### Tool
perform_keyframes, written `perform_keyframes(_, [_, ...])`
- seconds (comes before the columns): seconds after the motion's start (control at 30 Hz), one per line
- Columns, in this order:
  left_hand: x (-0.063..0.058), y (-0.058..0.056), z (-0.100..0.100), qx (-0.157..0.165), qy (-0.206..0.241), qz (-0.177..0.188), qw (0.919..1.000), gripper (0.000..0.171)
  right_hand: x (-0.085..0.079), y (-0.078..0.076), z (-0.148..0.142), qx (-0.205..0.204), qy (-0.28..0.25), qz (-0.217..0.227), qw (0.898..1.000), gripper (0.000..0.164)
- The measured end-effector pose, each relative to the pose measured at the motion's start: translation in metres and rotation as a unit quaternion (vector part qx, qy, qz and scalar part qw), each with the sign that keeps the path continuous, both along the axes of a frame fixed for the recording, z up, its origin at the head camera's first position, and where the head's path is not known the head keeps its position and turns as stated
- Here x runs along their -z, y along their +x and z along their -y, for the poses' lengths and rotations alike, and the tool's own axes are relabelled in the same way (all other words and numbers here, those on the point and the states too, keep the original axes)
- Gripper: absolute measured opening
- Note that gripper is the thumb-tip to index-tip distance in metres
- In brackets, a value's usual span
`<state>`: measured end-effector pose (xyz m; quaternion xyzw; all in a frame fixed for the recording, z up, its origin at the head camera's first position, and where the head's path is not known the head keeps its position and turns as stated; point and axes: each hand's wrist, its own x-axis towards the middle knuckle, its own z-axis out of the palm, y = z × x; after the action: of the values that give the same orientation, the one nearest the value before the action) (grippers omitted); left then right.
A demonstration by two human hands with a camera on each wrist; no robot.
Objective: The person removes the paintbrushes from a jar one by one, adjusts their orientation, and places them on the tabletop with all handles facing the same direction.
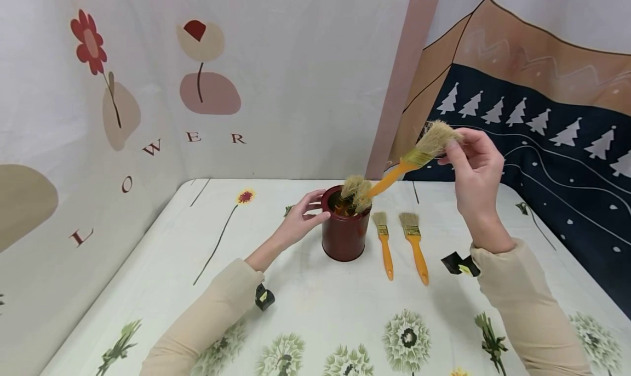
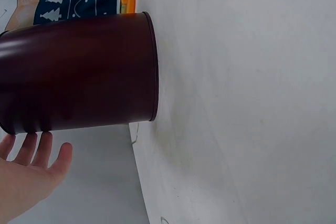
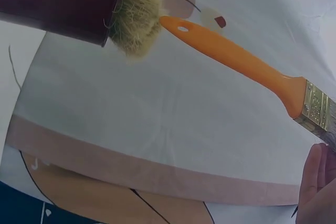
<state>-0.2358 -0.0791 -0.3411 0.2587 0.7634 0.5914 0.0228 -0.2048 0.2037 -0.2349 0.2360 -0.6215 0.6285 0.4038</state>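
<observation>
A dark red can (image 1: pixel 343 236) stands upright on the table, with bristle heads (image 1: pixel 355 187) of brushes showing at its mouth. My left hand (image 1: pixel 297 222) rests against the can's left side near the rim; fingertips (image 2: pixel 43 139) touch its wall and the little finger stands off it. My right hand (image 1: pixel 475 165) pinches a paintbrush (image 1: pixel 391 180) by its bristles, up and to the right of the can. This brush slants, its orange handle pointing down-left, with the tip near the can's rim. In the right wrist view its metal ferrule (image 3: pixel 316 104) shows; the bristles are partly hidden by the fingers.
Two more orange-handled paintbrushes, a narrower one (image 1: pixel 384 245) and a wider one (image 1: pixel 414 247), lie right of the can, bristles pointing away. A white flower-printed cloth (image 1: pixel 305 305) covers the table. Printed fabric walls (image 1: pixel 296 91) rise behind and at the sides.
</observation>
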Motion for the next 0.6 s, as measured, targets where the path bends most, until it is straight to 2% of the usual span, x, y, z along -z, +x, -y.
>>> perform_keyframes(0.23, [0.002, -0.002, 0.000, 0.003, 0.000, -0.004, 1.0000, 0.053, 0.000, 0.000, -0.010, 0.010, -0.019, 0.039, 0.999, 0.013])
perform_keyframes(0.33, [0.002, -0.003, 0.000, 0.004, 0.002, -0.004, 1.0000, 0.053, 0.003, -0.001, -0.013, 0.030, -0.002, 0.063, 0.998, 0.013])
perform_keyframes(0.6, [0.002, -0.002, 0.000, 0.001, -0.002, -0.002, 1.0000, 0.054, 0.017, -0.007, -0.023, 0.044, 0.043, 0.132, 0.989, 0.013])
